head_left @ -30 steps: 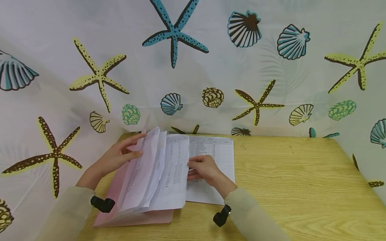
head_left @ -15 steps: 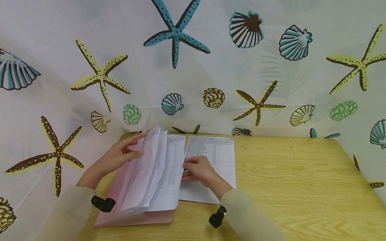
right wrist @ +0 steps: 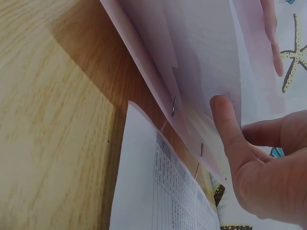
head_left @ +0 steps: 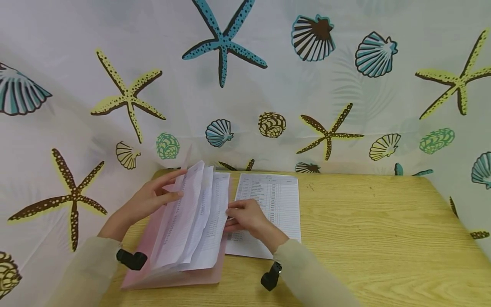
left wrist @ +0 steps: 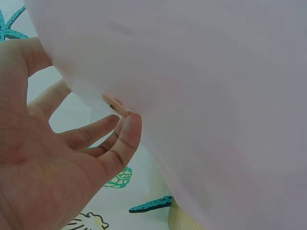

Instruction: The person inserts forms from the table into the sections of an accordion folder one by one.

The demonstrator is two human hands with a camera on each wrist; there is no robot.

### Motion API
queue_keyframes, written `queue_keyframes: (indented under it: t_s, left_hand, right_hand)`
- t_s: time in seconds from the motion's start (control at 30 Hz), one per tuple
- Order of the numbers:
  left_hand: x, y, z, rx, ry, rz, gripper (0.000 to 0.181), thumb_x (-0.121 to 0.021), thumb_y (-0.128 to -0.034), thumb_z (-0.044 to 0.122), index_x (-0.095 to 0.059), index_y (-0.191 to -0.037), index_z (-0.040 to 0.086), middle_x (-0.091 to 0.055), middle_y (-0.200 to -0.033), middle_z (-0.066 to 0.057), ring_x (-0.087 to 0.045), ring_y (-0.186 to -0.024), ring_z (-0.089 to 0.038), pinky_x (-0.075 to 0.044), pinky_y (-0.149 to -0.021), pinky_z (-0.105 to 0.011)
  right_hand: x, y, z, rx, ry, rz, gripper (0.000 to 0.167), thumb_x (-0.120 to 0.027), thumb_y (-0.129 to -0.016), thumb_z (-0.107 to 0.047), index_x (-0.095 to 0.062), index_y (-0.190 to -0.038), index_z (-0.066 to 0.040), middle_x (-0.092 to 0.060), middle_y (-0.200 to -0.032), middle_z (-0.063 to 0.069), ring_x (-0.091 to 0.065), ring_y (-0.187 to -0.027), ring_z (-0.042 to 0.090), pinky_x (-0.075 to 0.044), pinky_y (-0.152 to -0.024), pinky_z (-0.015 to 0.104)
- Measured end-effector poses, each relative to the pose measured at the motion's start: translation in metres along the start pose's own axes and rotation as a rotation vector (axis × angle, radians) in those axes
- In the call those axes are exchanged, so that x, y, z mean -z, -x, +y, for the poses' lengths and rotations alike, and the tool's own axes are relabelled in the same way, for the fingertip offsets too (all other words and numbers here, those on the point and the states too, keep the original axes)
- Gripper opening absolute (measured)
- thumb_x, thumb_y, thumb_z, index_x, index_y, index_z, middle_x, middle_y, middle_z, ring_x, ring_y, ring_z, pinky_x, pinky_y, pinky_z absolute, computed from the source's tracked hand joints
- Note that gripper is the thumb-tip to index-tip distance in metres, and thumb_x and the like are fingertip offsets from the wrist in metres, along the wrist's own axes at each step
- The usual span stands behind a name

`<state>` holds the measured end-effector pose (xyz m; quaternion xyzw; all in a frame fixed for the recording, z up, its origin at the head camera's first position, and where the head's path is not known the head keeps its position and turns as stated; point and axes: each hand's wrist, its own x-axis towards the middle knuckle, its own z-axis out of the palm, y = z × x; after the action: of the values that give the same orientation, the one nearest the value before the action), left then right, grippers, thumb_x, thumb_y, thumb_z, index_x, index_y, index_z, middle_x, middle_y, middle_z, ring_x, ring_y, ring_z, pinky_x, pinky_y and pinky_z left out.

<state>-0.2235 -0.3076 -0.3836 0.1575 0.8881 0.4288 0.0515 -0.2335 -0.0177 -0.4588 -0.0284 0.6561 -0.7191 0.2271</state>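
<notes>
At the left of the table a pink folder (head_left: 149, 236) stands partly spread, with several printed sheets fanned inside. My left hand (head_left: 147, 200) holds its raised cover and lifted pages near the top left. In the left wrist view the translucent pink cover (left wrist: 201, 96) hides part of the fingers of that hand (left wrist: 62, 148). My right hand (head_left: 251, 218) pinches the right edge of a printed sheet (head_left: 215, 221), thumb on one face. Slim metal fasteners (right wrist: 173, 105) show on the folder in the right wrist view. Beneath the right hand lies another printed sheet (head_left: 284, 213).
The light wooden table (head_left: 368, 230) extends to the right. A white cloth (head_left: 253, 94) with starfish and shell prints hangs behind and at both sides. Small black cameras (head_left: 131, 259) are worn on both wrists.
My right hand has moved left, drawing the printed sheet's edge with it. More of the sheet lying on the table and the folder's right edge now show. The left hand has barely moved.
</notes>
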Motion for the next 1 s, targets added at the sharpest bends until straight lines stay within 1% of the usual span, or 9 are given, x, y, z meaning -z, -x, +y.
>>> queue_keyframes:
  t_s: [0.17, 0.37, 0.43, 0.53, 0.63, 0.87, 1.0]
  left_hand:
    - [-0.001, 0.000, -0.001, -0.005, 0.004, 0.002, 0.070, -0.066, -0.1036, 0.026, -0.035, -0.166, 0.022, -0.037, -0.165, -0.018, -0.062, -0.114, -0.033, -0.055, -0.094, -0.038]
    - [-0.001, 0.001, -0.001, -0.003, 0.000, 0.001, 0.070, -0.066, -0.1036, 0.027, -0.034, -0.166, 0.022, -0.036, -0.166, -0.019, -0.061, -0.115, -0.033, -0.055, -0.094, -0.039]
    - [-0.001, 0.001, -0.001, -0.001, -0.002, 0.000, 0.070, -0.066, -0.1036, 0.027, -0.034, -0.166, 0.022, -0.036, -0.166, -0.019, -0.061, -0.116, -0.033, -0.055, -0.094, -0.039]
    - [0.000, 0.001, -0.001, 0.000, -0.002, 0.000, 0.070, -0.066, -0.1036, 0.027, -0.034, -0.166, 0.023, -0.036, -0.166, -0.019, -0.061, -0.117, -0.035, -0.055, -0.095, -0.041]
    - [0.000, 0.001, 0.000, -0.001, 0.005, -0.001, 0.070, -0.066, -0.1035, 0.026, -0.034, -0.166, 0.023, -0.036, -0.166, -0.018, -0.061, -0.118, -0.036, -0.056, -0.096, -0.043]
    - [0.000, 0.002, 0.002, -0.007, 0.010, 0.002, 0.069, -0.066, -0.1033, 0.027, -0.036, -0.165, 0.023, -0.037, -0.166, -0.018, -0.061, -0.118, -0.038, -0.057, -0.097, -0.052]
    - [0.000, 0.002, 0.003, -0.008, 0.008, 0.004, 0.068, -0.066, -0.1036, 0.026, -0.036, -0.165, 0.022, -0.037, -0.166, -0.018, -0.062, -0.118, -0.038, -0.057, -0.098, -0.052]
  right_hand:
    - [-0.004, -0.002, 0.000, 0.002, -0.004, -0.005, 0.034, -0.059, -0.101, 0.002, -0.060, -0.132, 0.016, -0.075, -0.106, 0.035, -0.080, -0.079, 0.028, -0.065, -0.074, 0.043]
    - [-0.009, -0.004, 0.002, 0.016, -0.008, -0.013, 0.033, -0.059, -0.101, 0.002, -0.060, -0.131, 0.016, -0.074, -0.105, 0.037, -0.080, -0.084, 0.035, -0.065, -0.073, 0.044]
    - [-0.010, -0.004, 0.003, 0.018, -0.010, -0.011, 0.032, -0.059, -0.101, 0.002, -0.061, -0.131, 0.016, -0.074, -0.103, 0.035, -0.080, -0.081, 0.033, -0.065, -0.073, 0.043]
    - [-0.012, -0.005, 0.003, 0.014, -0.015, -0.010, 0.031, -0.060, -0.101, 0.002, -0.062, -0.129, 0.015, -0.076, -0.100, 0.033, -0.079, -0.073, 0.024, -0.065, -0.071, 0.041]
    - [-0.014, -0.006, 0.004, 0.018, -0.021, -0.014, 0.029, -0.060, -0.100, 0.003, -0.063, -0.127, 0.015, -0.076, -0.097, 0.032, -0.076, -0.069, 0.020, -0.065, -0.070, 0.040]
    - [-0.019, -0.007, 0.004, 0.023, -0.015, -0.019, 0.027, -0.060, -0.101, 0.003, -0.065, -0.124, 0.015, -0.076, -0.097, 0.033, -0.077, -0.070, 0.020, -0.065, -0.071, 0.040]
    - [-0.023, -0.007, 0.002, 0.026, -0.017, -0.023, 0.027, -0.060, -0.100, 0.003, -0.066, -0.123, 0.015, -0.075, -0.097, 0.035, -0.078, -0.071, 0.023, -0.065, -0.070, 0.040]
